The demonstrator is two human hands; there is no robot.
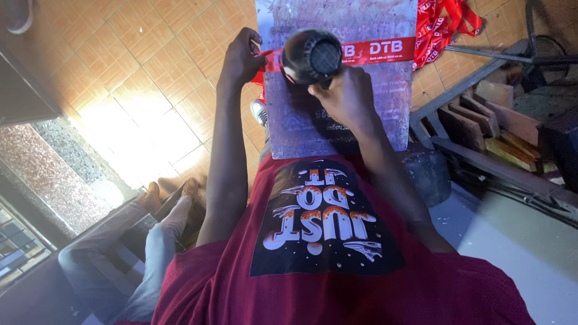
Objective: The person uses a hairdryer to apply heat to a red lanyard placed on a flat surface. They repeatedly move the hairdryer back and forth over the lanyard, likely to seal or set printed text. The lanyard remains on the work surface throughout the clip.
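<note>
At the far left lies tiled floor (150, 66) with a bright patch of sunlight, and below it the legs of a second, seated person (150, 241) in light trousers and brown shoes, well apart from the work.

The left hand (241, 57) is closed over the left edge of a worn grey board (301, 129) that rests on the wearer's lap. Its fingers curl round the edge and pin the end of a red ribbon (376, 51) with white lettering against the board. The ribbon runs flat across the board from this hand to the right edge, just beyond both hands.

The right hand (346, 96) is wrapped shut around the handle of a black hand-held blower (313, 55), which resembles a hair dryer. The blower's round body sits directly over the ribbon, just right of the left hand; its rear grille faces the camera, so the nozzle appears aimed down at the ribbon.

Assessment: the ribbon is laid out and held, and treatment with the blower appears under way at the left portion. The stretch to the right looks unattended so far. A heap of similar red ribbons (445, 24) lies on the floor at upper right, beside timber offcuts (481, 120); whether these are finished cannot be told.
</note>
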